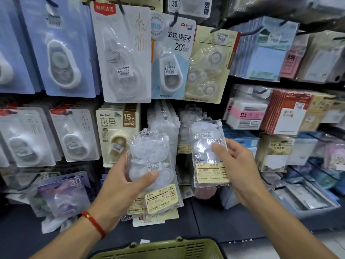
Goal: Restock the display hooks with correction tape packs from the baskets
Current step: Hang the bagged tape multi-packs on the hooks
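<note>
Far left of the display wall we see blue-backed correction tape cards [61, 53] on the upper hooks, grey blister cards [74, 135] on the row below, and a purple "30" pack [63, 191] lower down. Next over: a tall white blister card with a red top tab [123, 53] above, a beige "15M" card [116, 131] under it. Our left hand [123, 186], red cord bracelet [93, 221] on the wrist, grips a stack of clear bagged correction tape packs [153, 165]: thumb curled across the front, fingers behind, yellow labels fanned out at the bottom, so several packs, exact count unclear. Above it hangs a light blue "20" correction tape card [170, 60] on a black hook [175, 18]; beside that, a cream card of refill spools [209, 66]. Behind and between our hands, a row of matching clear packs [164, 118] already hangs on the hooks. Our right hand [240, 169] pinches a single clear pack [209, 152] by its right edge, thumb on the front, fingers behind; pack upright, raised in front of the hanging row, its top hole not on a hook as far as we can tell. Right of that: sticky notes and pink and red stationery packs [287, 111] on shelves. Bottom centre, the rim of an olive-green basket [164, 249] sits below our arms; contents out of view.
</note>
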### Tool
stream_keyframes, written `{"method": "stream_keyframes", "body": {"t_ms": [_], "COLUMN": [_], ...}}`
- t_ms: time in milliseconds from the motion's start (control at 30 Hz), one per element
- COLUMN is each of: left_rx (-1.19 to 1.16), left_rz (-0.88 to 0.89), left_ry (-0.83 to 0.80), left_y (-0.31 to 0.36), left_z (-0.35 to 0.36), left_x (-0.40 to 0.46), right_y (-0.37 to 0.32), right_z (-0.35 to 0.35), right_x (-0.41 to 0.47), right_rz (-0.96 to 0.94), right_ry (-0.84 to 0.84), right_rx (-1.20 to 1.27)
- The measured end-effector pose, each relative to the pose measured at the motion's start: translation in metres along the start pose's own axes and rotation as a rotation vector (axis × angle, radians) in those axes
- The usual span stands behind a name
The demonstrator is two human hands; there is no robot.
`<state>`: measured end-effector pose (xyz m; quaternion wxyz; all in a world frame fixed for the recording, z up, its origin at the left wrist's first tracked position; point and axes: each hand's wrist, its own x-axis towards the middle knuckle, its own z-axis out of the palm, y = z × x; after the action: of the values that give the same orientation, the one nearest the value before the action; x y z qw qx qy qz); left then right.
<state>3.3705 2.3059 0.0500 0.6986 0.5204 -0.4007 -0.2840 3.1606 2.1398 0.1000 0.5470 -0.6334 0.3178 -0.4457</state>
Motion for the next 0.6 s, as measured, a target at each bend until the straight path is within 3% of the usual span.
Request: {"method": "stream_keyframes", "body": {"t_ms": [67, 167, 233, 333, 400, 467, 600], "left_rx": [-0.004, -0.047, -0.067, -0.071, -0.074, -0.080, -0.063], "left_rz": [-0.002, -0.017, -0.025, -0.014, 0.004, 0.017, 0.024], "left_ry": [0.004, 0.014, 0.019, 0.001, -0.002, 0.013, -0.018], "left_y": [0.002, 0.002, 0.002, 0.003, 0.004, 0.005, 0.006], "left_z": [0.001, 0.005, 0.007, 0.012, 0.016, 0.019, 0.017], "left_x": [-0.001, -0.004, -0.005, -0.006, -0.007, -0.007, -0.007], "right_y": [0.002, 0.005, 0.008, 0.015, 0.021, 0.025, 0.029], "right_z": [-0.001, -0.002, 0.004, 0.025, 0.036, 0.041, 0.039], "right_x": [0.000, -0.005, -0.013, -0.033, -0.046, -0.051, -0.046], "right_rz": [0.006, -0.114, -0.135, -0.055, -0.089, -0.085, 0.019], "right_ry": [0.018, 0.103, -0.007, -0.356, -0.504, -0.528, -0.529], "right_rx": [-0.058, -0.394, -0.397, -0.379, -0.459, -0.451, -0.156]}}
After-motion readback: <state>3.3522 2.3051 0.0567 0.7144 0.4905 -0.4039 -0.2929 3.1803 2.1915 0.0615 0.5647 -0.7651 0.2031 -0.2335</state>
